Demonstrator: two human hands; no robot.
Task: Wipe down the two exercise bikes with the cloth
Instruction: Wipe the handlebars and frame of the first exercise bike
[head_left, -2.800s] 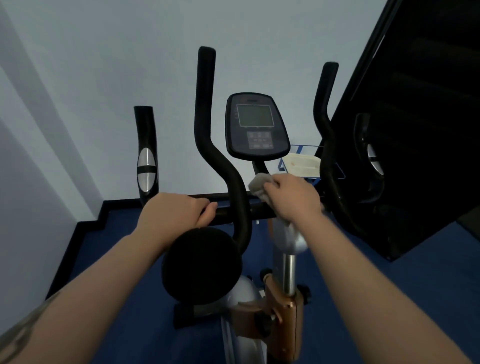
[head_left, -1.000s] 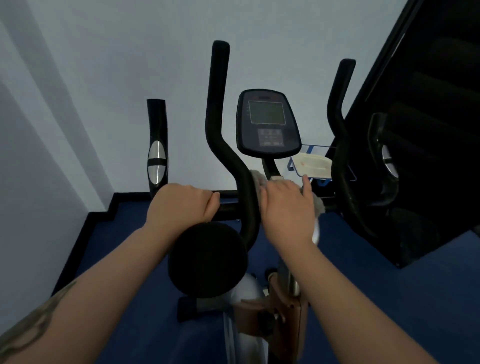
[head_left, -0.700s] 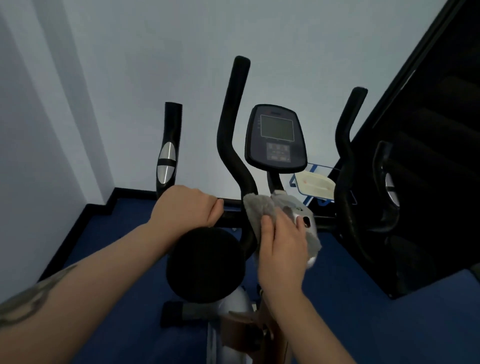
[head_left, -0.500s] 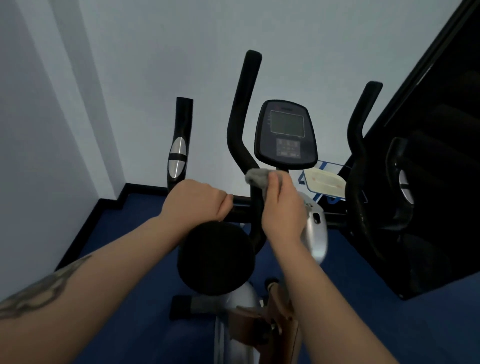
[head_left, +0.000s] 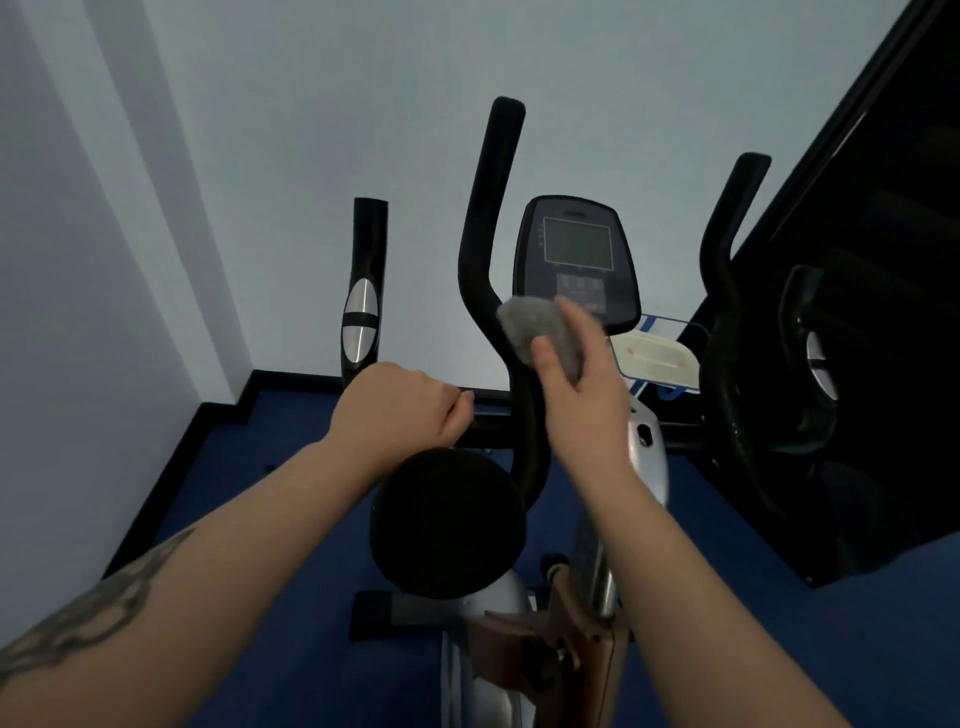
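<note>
Holding a crumpled grey cloth (head_left: 540, 332) between thumb and fingers, the right hand (head_left: 576, 384) presses it against the bend of the bike's tall black handlebar (head_left: 485, 249), just below the lower edge of the console (head_left: 576, 260). The cloth bunches out to the left of the hand, touching the bar where it curves down toward the crossbar (head_left: 488, 428). The left hand (head_left: 400, 408) sits further left on that crossbar, its fingers curled round it with the knuckles up. Below both hands lies the round black seat (head_left: 447, 525) of the exercise bike (head_left: 644, 457), with the silver post and a copper-coloured frame piece dropping away beneath the right forearm. A short upright grip (head_left: 363, 296) with silver sensor plates stands to the left of the tall bar, and a second tall bar rises on the right beside a dark glossy panel (head_left: 883, 260). A pale tray (head_left: 654, 356) sits behind the console against the white wall (head_left: 311, 130). Blue floor (head_left: 249, 467) runs underneath, edged with a black skirting.
</note>
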